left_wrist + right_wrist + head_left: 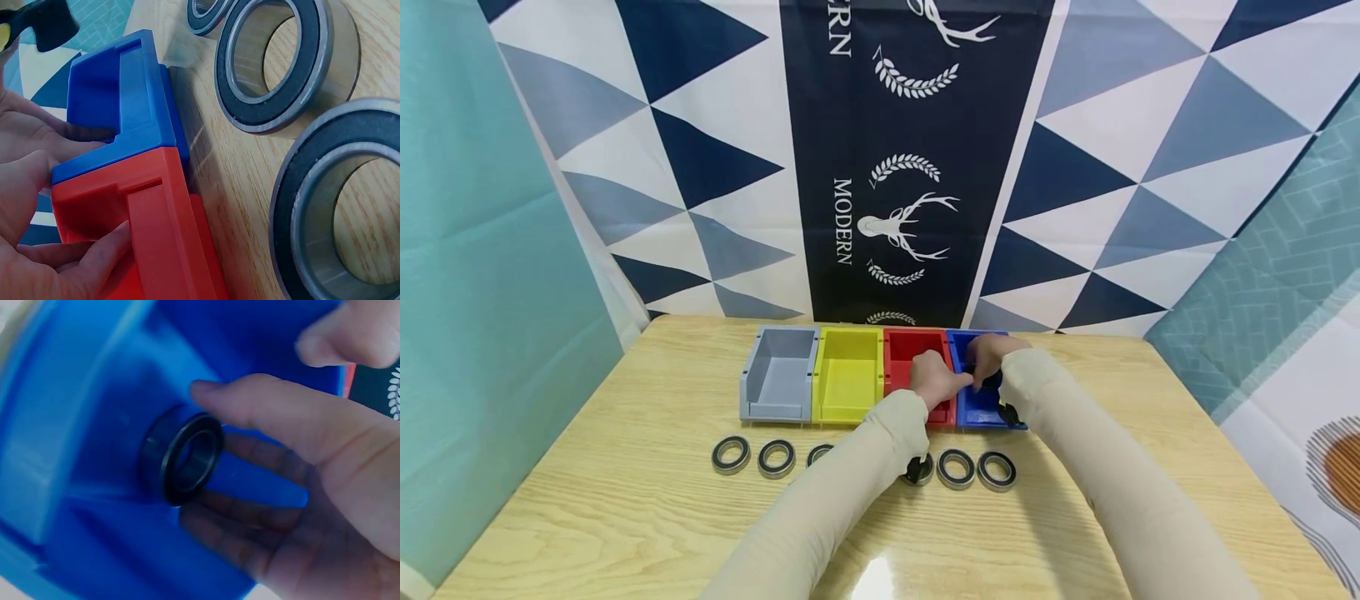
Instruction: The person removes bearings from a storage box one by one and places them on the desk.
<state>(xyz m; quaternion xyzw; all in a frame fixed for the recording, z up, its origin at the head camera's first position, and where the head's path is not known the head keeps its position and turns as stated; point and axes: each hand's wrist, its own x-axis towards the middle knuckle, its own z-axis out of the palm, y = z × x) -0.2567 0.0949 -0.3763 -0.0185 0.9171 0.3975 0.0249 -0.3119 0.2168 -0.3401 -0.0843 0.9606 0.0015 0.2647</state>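
Observation:
My right hand [991, 358] reaches into the blue bin [981, 415]. In the right wrist view, a dark-sealed ball bearing [190, 459] sits inside that bin, among my fingers [231, 534]; the thumb stands a little off its upper edge. My left hand [934, 379] is at the red bin [917, 343]. Its fingers [103, 256] are curled inside the red bin, while the thumb lies over the wall shared with the blue one. No bearing shows in my left hand.
Left of the red bin stand a yellow bin [847, 379] and a grey bin [786, 379]. Several bearings [956, 469] lie in a row on the wooden table [625, 467] before the bins, some partly hidden by my left sleeve. A patterned cloth [722, 125] hangs behind.

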